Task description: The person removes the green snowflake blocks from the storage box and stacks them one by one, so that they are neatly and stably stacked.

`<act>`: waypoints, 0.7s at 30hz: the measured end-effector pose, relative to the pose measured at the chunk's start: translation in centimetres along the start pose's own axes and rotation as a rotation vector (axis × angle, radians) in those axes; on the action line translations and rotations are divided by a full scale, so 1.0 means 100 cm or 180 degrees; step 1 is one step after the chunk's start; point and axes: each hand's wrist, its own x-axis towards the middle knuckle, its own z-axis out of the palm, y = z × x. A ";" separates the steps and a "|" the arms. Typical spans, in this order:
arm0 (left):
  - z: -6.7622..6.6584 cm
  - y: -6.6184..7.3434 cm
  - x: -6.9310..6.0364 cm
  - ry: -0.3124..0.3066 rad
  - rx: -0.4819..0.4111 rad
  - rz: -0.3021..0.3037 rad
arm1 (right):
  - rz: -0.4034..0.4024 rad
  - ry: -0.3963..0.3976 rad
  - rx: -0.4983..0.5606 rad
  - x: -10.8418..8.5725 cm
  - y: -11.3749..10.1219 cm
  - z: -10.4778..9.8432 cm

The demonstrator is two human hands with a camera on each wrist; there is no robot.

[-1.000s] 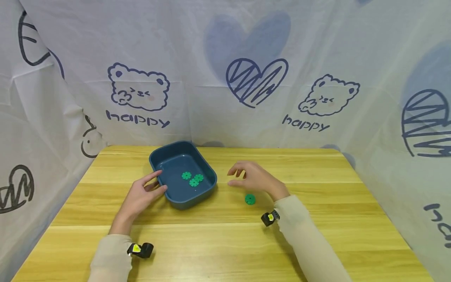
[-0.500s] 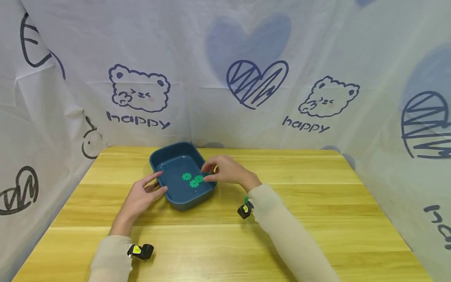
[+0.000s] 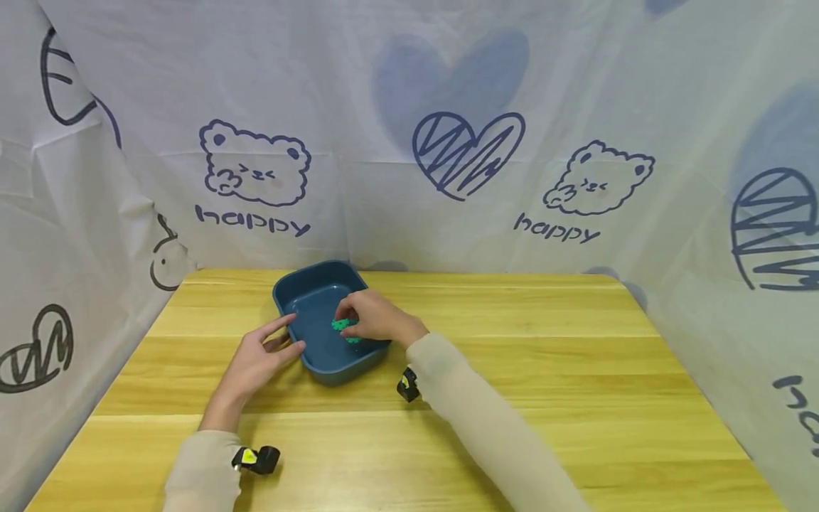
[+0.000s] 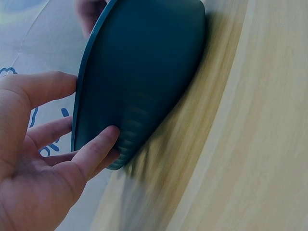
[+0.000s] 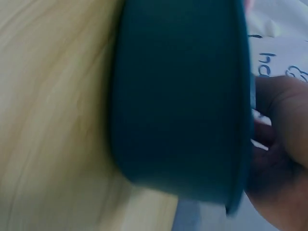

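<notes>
A dark blue rectangular box (image 3: pixel 342 375) with rounded corners sits on the table. At its near left corner my left hand (image 3: pixel 249 370) holds the box side, thumb and fingers on the rim and outer wall. My right hand (image 3: pixel 377 317) reaches over the right rim, fingers bent down inside. At its fingertips lies a green notched disc (image 3: pixel 340 325), with another green disc (image 3: pixel 352 340) partly under the thumb. Whether the fingers pinch a disc cannot be told. In the right wrist view the box wall (image 5: pixel 178 96) hides the fingertips.
The wooden table (image 3: pixel 544 334) reaches back to a white printed cloth (image 3: pixel 384 206), which also hangs at both sides. Small black cameras (image 3: pixel 259 459) sit on both wrists. The right sleeve (image 3: pixel 486 419) crosses the table's middle right.
My right hand has moved left from beside the box to inside it. The green disc on the table is now behind the right sleeve. My left hand has stayed at the box.
</notes>
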 end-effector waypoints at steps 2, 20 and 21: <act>0.000 0.000 0.000 -0.0008 -0.0005 0.0003 | 0.0078 0.0003 -0.0133 0.007 -0.002 0.005; -0.002 -0.001 0.000 -0.0028 -0.0012 0.0003 | 0.0545 -0.0132 -0.0581 0.030 -0.004 0.026; -0.002 -0.001 0.000 -0.0030 -0.0013 0.0001 | 0.0517 -0.0131 -0.0578 0.030 -0.003 0.027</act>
